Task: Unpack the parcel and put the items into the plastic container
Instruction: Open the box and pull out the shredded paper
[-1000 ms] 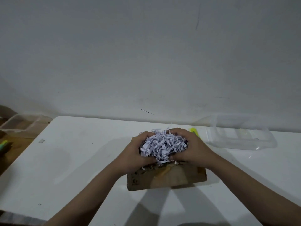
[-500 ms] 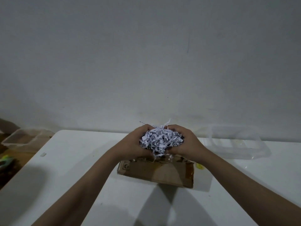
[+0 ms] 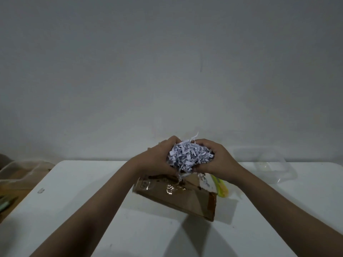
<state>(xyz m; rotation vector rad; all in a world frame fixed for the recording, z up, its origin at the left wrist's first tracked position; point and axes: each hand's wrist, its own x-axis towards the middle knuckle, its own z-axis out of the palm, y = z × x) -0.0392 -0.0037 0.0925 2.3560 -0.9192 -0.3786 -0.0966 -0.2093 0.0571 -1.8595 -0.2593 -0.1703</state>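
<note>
Left hand (image 3: 157, 158): at 9 o'clock of the shredded paper (image 3: 189, 157); fingers curled round the left side of the wad, gripping it.
Right hand (image 3: 217, 160): at 3 o'clock of the shredded paper; fingers curled round the right side of the wad, gripping it.
Shredded paper: a loose white bundle pressed between both hands, held above the cardboard box (image 3: 178, 195). A few strips stick up at 12 o'clock; several hang down at 6 o'clock toward the box opening.
Cardboard box: brown, on the white surface (image 3: 78, 201), directly below the hands at 6 o'clock of the wad. It lies skewed, its right corner nearer the camera. Glossy clear tape runs across its top face; darker tape marks its right end. A few paper strips lie at its open top edge. Whether the hands touch the box cannot be told.
Plastic container (image 3: 272, 169): clear, on the surface at 3 o'clock of the right hand, near the wall (image 3: 167, 71). Its contents cannot be told through the dim plastic.
Yellow-green item (image 3: 220, 188): long and narrow, on the surface just beside the right end of the box, under the right wrist, between box and container.
Second clear bin (image 3: 16, 171): at the far 9 o'clock edge, off the surface, lower down.
Small mark (image 3: 40, 190): on the surface near its left edge.
</note>
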